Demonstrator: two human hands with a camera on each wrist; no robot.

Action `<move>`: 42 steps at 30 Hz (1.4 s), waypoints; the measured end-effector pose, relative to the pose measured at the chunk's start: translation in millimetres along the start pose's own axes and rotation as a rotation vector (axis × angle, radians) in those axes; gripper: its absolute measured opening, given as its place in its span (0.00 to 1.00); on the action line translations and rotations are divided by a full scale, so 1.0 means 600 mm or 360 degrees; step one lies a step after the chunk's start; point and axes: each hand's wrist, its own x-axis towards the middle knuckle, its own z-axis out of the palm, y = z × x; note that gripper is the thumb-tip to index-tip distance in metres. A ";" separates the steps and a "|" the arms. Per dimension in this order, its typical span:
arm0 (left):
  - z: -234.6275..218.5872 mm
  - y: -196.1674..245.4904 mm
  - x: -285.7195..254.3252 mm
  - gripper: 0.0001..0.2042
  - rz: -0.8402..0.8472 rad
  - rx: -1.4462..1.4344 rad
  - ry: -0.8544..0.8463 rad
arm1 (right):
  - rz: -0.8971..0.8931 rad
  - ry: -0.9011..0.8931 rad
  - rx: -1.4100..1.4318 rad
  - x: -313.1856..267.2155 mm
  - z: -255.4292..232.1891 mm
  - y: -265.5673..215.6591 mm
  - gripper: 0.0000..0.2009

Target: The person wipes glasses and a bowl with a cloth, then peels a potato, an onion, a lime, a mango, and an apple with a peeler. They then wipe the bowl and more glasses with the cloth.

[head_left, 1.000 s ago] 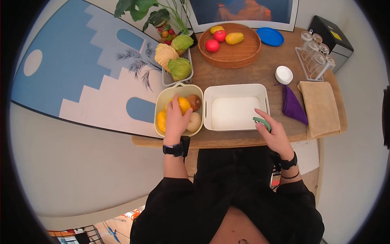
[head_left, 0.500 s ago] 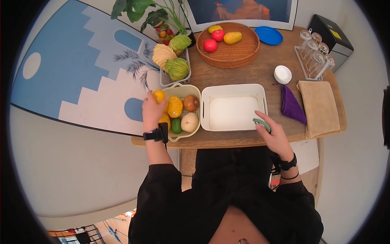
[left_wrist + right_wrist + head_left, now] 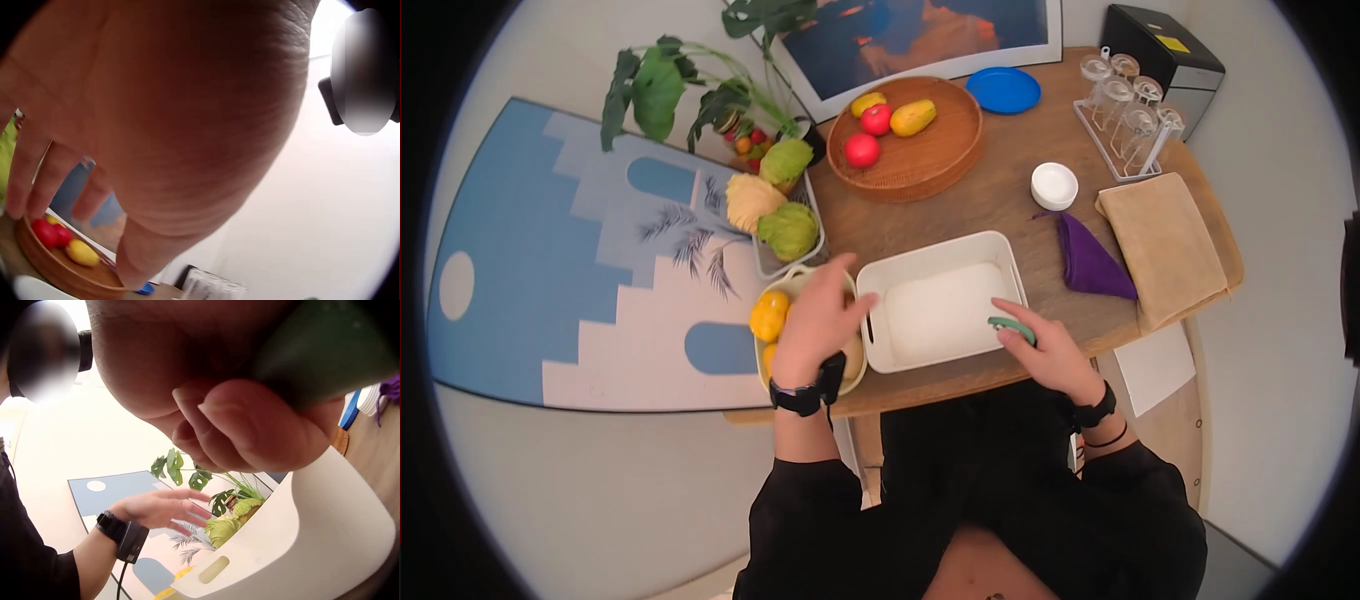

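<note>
Head view, left hand (image 3: pixel 817 318) empty, fingers spread over a cream basket (image 3: pixel 862 368), yellow produce (image 3: pixel 770 315) inside, right hand (image 3: pixel 1052 358) curled round a green object (image 3: pixel 1014 329) by a white bin (image 3: pixel 940 305), left wrist view, bare palm, right wrist view, green object gripped

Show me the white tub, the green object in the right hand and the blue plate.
White tub (image 3: pixel 945 312), head view: bare inner floor.
Green object (image 3: pixel 1013 326), head view: exposed curved part.
Blue plate (image 3: pixel 1003 90), head view: bare middle.

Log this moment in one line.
left hand: over cream basket, holding nothing | right hand: holds green object near white bin | yellow produce: in cream basket
</note>
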 end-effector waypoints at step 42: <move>0.294 -0.043 0.529 0.48 -0.0640 0.0428 -0.0479 | 0.0075 -0.0322 0.0130 0.041 -0.022 -0.002 0.24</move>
